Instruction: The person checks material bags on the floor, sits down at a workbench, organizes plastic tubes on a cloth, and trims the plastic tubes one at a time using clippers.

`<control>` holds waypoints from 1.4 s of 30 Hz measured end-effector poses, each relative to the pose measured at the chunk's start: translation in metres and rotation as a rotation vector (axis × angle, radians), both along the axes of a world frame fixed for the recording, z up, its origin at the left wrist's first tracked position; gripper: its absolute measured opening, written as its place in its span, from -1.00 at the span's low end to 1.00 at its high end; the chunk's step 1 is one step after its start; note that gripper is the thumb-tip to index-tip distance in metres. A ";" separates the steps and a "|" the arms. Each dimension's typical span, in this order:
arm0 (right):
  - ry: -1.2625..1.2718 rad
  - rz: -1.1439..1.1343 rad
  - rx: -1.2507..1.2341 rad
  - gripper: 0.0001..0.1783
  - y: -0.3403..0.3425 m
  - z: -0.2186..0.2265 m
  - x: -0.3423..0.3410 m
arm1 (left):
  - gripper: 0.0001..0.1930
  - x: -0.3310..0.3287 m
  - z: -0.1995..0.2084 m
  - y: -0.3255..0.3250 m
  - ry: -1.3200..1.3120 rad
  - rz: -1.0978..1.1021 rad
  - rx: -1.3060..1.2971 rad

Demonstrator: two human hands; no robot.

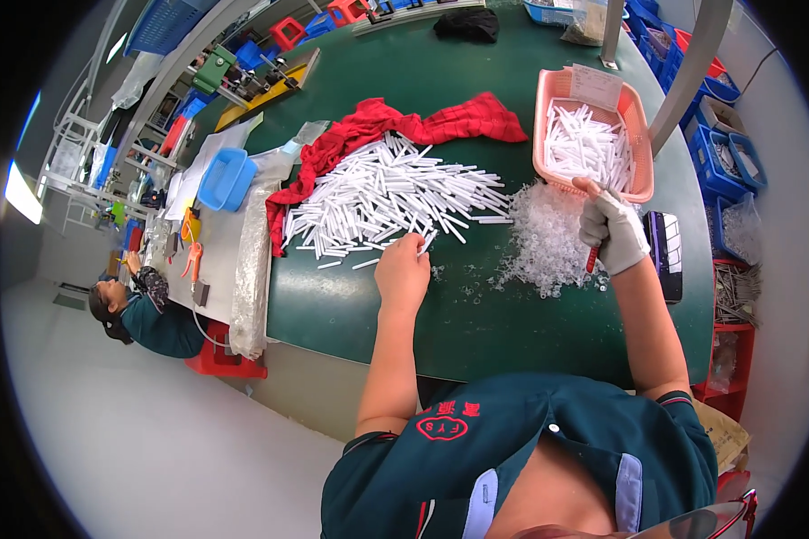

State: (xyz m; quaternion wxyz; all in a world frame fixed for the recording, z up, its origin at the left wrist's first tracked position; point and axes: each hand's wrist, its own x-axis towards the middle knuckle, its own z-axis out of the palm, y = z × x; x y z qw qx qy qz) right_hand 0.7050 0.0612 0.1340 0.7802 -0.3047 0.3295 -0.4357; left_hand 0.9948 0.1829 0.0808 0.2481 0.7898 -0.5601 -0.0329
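Note:
At the near edge of a heap of white tubes [395, 193], my bare left hand [403, 272] is closed in a pinch. A short white tube [427, 242] shows at its fingertips. My right hand [613, 229] wears a white glove with bare fingertips and is curled round a slim tool with a red handle [591, 260]; its other end is hidden. Beneath and left of that hand spreads a pile of small clear plastic pieces [544, 242]. Just beyond it stands a pink basket [643, 171] holding many more white tubes and a paper slip [596, 87].
A red cloth [368, 121] borders the tube heap on the green table [351, 310]. A phone [665, 256] lies right of my glove. Metal posts [692, 81] rise at the right edge. At the far left sit a blue tray [227, 180] and another person [144, 310].

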 end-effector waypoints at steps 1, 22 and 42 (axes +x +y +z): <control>0.033 0.035 -0.004 -0.79 0.003 0.001 0.002 | -0.82 0.000 -0.003 -0.001 -0.001 0.007 0.000; 0.604 0.268 -0.398 -0.82 0.061 -0.035 0.027 | -0.73 -0.036 0.050 -0.011 0.536 -0.347 0.073; 1.065 0.048 -1.190 -0.70 0.068 -0.012 0.020 | -0.67 -0.086 0.039 0.004 1.429 -0.508 0.131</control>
